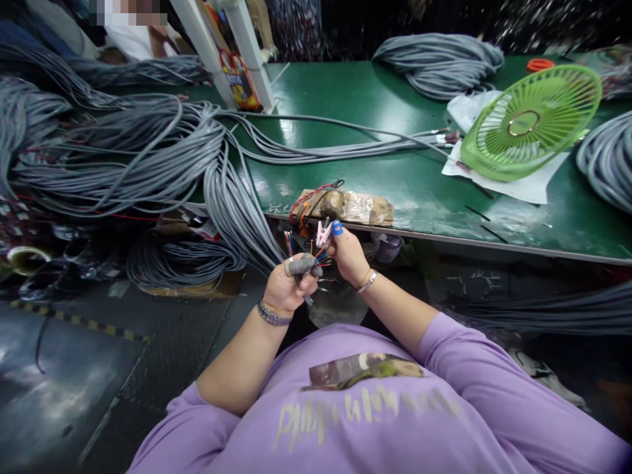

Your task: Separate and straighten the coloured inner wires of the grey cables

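- Our left hand (286, 286) is closed around coloured wires (323, 258), in front of the table (419, 184) edge
- Our right hand (349, 257) bends its fingers close to these wires; we cannot tell whether it grips one
- We see a pink clip (323, 234) beside that hand and a taped block (363, 208) on the table

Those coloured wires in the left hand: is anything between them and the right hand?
Nothing visible: the right hand is close beside the coloured wires poking out from the left hand.
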Demonstrator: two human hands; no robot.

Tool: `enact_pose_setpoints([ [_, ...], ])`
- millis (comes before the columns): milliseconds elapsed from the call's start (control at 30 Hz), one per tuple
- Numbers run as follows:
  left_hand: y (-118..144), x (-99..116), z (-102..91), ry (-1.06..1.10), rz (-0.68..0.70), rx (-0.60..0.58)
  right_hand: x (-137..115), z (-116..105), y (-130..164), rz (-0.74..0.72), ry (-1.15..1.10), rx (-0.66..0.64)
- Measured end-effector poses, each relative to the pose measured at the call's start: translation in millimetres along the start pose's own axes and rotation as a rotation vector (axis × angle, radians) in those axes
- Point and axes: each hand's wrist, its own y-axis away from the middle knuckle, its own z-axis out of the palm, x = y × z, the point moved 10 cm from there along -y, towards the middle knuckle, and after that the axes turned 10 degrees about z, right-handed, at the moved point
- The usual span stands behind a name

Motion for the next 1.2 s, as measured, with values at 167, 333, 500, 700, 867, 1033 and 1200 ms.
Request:
enact_pose_setpoints([
  [167, -5.2, -11.9, -3.6, 0.051, -0.052, -0.010, 16.5, 17.6, -5.5, 0.218, -0.172, -0.128],
  [333, -7.4, -18.9, -6.9, 0.065, -0.087, 0.007, 9.1, 19.8, -2.3, 0.223, -0.236, -0.065],
  [500, -7.5, -23.5, -8.4, 0.052, -0.112, 0.041, 9.1, 17.4, -3.4, 0.214, -0.231, -0.040],
  [700, -8.4, -25.5, -10.0, 0.029, -0.111, 0.061, 11.4, 16.7, -5.0, 0.216, -0.222, -0.051],
  [867, -13.0, -20.1, -10.0, 0.030, -0.102, 0.065, 9.4, 17.7, -4.6, 0.204, -0.210, -0.047],
  [1033, -14.9, -20.7, -11.1, 0.022, -0.117, 0.076, 8.6, 18.1, -4.8, 0.190, -0.228, -0.054],
  [1200, -10.7, -20.0, -9.7, 0.022, -0.104, 0.070, 12.6, 21.3, -2.1, 0.255, -0.256, -0.076],
])
